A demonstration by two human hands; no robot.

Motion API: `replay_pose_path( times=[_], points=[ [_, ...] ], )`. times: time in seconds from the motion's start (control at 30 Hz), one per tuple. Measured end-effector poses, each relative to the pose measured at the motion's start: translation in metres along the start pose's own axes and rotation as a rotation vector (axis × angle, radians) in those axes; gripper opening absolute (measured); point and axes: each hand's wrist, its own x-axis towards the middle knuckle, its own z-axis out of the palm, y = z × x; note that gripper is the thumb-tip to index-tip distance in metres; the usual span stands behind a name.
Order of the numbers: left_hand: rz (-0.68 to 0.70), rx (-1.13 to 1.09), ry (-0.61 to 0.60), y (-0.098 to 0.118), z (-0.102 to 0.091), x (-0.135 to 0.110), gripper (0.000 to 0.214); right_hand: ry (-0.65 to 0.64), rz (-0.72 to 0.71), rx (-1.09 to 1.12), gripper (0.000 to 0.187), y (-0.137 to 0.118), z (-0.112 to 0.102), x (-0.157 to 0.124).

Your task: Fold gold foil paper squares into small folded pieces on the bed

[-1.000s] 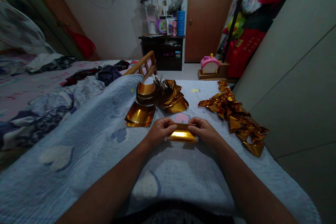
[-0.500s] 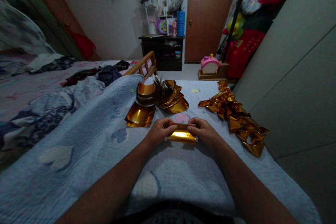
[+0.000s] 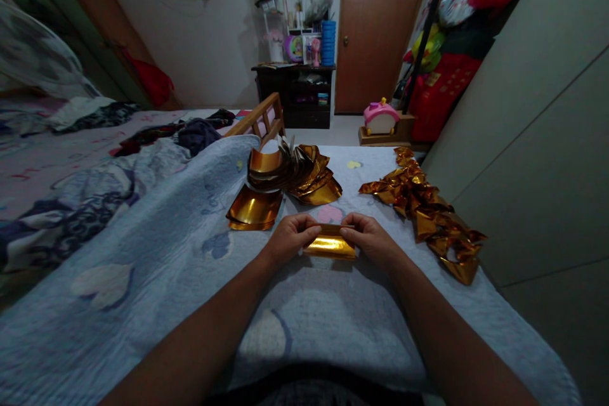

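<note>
A shiny gold foil paper sheet (image 3: 330, 245) is held between my two hands, curled or folded along its far edge, over the blue quilted bedspread (image 3: 333, 304). My left hand (image 3: 294, 236) pinches its left end, thumb on top. At the opposite end, my right hand (image 3: 368, 237) grips it the same way. Just beyond my left hand lies a small stack of gold foil sheets (image 3: 254, 206). Behind that, a larger fanned pile of gold sheets (image 3: 311, 174) spreads out. Folded gold foil pieces (image 3: 423, 209) form a long heap to the right.
A pale cabinet (image 3: 537, 139) stands close along the right side. Crumpled clothes (image 3: 190, 136) lie on the pink bed at left, beside a wooden rail (image 3: 259, 117). Beyond the bedspread are a pink toy (image 3: 380, 117), a dark shelf (image 3: 295, 95) and a fan (image 3: 38, 51).
</note>
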Motion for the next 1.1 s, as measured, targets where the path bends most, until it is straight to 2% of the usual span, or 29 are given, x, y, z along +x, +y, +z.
replay_pose_path(
  times=[0.73, 1.1],
  points=[
    [0.003, 0.006, -0.015, -0.0014, -0.0006, 0.0014, 0.031, 0.001, 0.031, -0.025, 0.033, -0.0041, 0.0013, -0.0020],
    [-0.008, -0.043, -0.007, 0.0019, 0.0011, 0.0007, 0.034, -0.021, 0.016, 0.037, 0.035, -0.0054, 0.0037, -0.0047]
  ],
)
